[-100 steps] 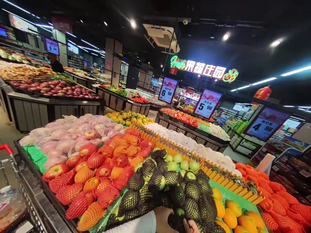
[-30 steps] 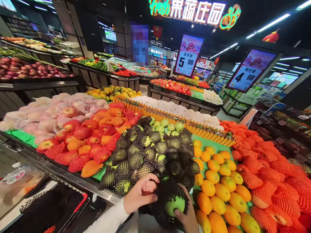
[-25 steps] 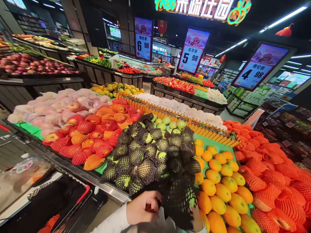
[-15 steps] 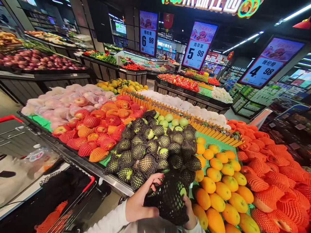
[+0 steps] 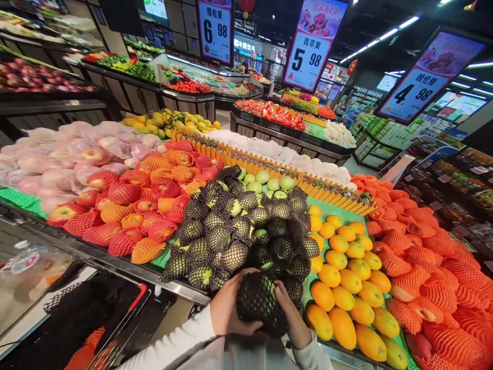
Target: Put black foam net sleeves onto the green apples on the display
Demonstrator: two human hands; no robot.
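Since half a second ago both hands have closed in around the netted green apple (image 5: 259, 300), which now sits lower and more fully cupped, its green skin nearly hidden by the black foam net. Left hand (image 5: 230, 308) wraps the fruit from 9 o'clock, fingers curled over its top; right hand (image 5: 293, 318) presses it from 3 o'clock, so each grip is closed on the apple. It is held just in front of the tabletop's (image 5: 115, 264) near edge, at 6 o'clock of the pile of black-netted green apples (image 5: 246, 231). Bare oranges (image 5: 346, 288) lie at 3 o'clock of the held fruit, red-netted apples (image 5: 131, 216) at 10 o'clock. A red-handled cart (image 5: 123, 329) stands at 8 o'clock.
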